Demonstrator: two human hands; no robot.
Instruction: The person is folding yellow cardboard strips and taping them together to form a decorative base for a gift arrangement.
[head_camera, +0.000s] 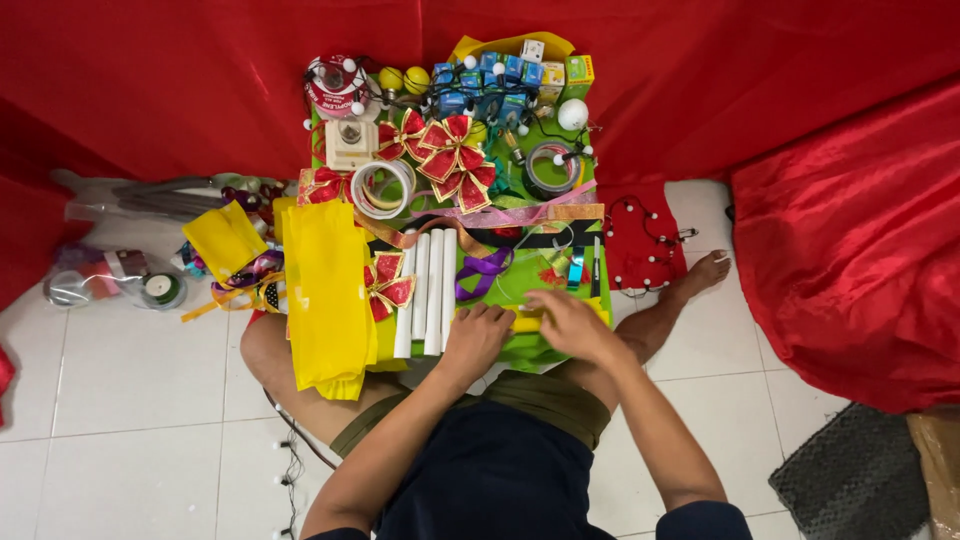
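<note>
— Since both hands press on the green board (520, 290), what sits under them?
— A thin yellow strip (528, 322) at the board's near edge, its long axis running left to right. The left hand (478, 335) lies flat beside it, seemingly steadying the board; the right hand (568, 322) covers the strip, fingers curled, though I cannot tell whether it is gripped.
— And nearby?
— White tubes (425, 290) lie lengthwise left of the strip, a yellow bag (325, 290) beyond them.

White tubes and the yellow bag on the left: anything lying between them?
Head view: a red and gold ribbon bow lies between the yellow bag and the white tubes, touching the bag's right edge.
</note>
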